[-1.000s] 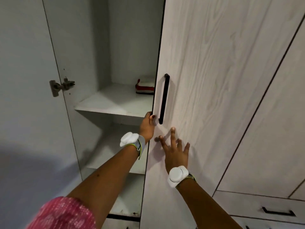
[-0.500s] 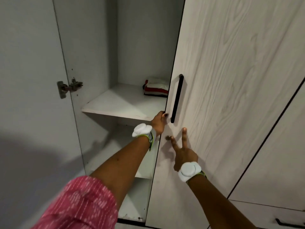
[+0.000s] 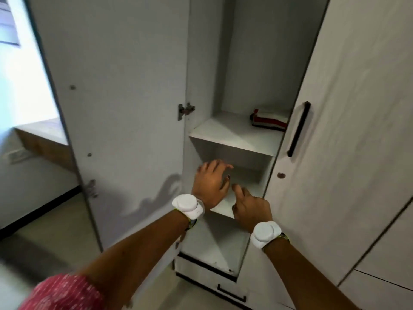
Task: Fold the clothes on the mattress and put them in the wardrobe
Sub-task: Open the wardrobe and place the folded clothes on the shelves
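The wardrobe stands open in front of me, its left door (image 3: 116, 121) swung wide and its right door (image 3: 348, 135) with a black handle (image 3: 298, 128) nearly shut. A folded red, white and dark garment (image 3: 269, 123) lies at the back right of the upper shelf (image 3: 232, 136). My left hand (image 3: 211, 183) hovers with loosely spread fingers in front of the middle shelf (image 3: 225, 206), holding nothing. Just to its right, my right hand (image 3: 250, 208) hangs with loosely curled fingers and is also empty. No mattress is in view.
A drawer with a black handle (image 3: 231, 293) sits below the open compartment. More wardrobe panels (image 3: 384, 253) fill the right side. At far left there is a bright window and a wooden ledge (image 3: 42, 139) above the floor (image 3: 55, 224).
My left hand has let go of the right door's edge and my right hand has left the door face. Both have drawn back in front of the middle shelf, and the view has swung left.
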`<state>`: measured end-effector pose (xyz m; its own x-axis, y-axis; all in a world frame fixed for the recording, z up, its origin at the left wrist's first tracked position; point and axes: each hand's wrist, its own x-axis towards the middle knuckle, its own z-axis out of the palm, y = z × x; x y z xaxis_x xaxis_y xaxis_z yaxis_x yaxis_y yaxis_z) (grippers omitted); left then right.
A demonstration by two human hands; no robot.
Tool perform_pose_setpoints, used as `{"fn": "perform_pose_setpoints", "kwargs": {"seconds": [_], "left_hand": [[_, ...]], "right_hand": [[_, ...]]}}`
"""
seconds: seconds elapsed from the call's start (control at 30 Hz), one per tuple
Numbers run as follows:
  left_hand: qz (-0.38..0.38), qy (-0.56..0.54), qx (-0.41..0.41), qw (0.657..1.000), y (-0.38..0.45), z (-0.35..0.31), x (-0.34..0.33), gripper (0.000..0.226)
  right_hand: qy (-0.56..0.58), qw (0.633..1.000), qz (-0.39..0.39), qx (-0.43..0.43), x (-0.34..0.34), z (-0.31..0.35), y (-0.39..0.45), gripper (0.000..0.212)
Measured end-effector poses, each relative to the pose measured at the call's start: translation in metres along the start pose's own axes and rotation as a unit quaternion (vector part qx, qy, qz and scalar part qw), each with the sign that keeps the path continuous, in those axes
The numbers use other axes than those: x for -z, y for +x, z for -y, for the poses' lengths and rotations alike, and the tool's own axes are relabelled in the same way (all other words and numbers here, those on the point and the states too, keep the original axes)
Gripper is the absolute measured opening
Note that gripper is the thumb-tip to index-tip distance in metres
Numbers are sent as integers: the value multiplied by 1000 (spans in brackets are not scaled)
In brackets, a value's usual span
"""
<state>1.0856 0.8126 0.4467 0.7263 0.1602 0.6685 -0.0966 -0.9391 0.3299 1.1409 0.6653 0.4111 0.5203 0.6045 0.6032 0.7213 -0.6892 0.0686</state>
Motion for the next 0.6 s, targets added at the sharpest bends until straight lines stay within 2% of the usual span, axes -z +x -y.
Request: {"fn": "perform_pose_setpoints", "kwargs": {"seconds": [0.1, 0.17, 0.23, 0.3, 0.37, 0.43, 0.47, 0.53, 0.6], "left_hand": [[-138, 119, 34, 983, -19, 26, 57, 41], [-213, 157, 108, 958, -31, 55, 108, 55], [-284, 171, 172, 928, -37, 82, 146, 69], [-328, 173, 236, 898, -42, 107, 181, 80], [-331, 127, 287, 890, -42, 128, 206, 90], [-287, -10, 289, 913, -39, 161, 228, 87], [-250, -84, 288, 921, -39, 170, 232, 79], [-199, -123, 280, 931, -42, 183, 236, 60], [-212, -124, 272, 930, -47, 189, 234, 53]], "right_hand": [[57, 998, 21, 34, 0, 59, 7, 71], [120, 991, 43, 44, 4, 115, 20, 67], [216, 972, 84, 39, 5, 160, 38, 66], [322, 939, 116, 24, 10, 208, 59, 73], [395, 906, 149, 8, 13, 250, 80, 85], [430, 887, 167, -2, 12, 296, 103, 99], [429, 887, 171, -3, 10, 311, 110, 105], [392, 907, 153, -7, 3, 338, 125, 113], [324, 940, 107, -21, -5, 356, 134, 111]]}}
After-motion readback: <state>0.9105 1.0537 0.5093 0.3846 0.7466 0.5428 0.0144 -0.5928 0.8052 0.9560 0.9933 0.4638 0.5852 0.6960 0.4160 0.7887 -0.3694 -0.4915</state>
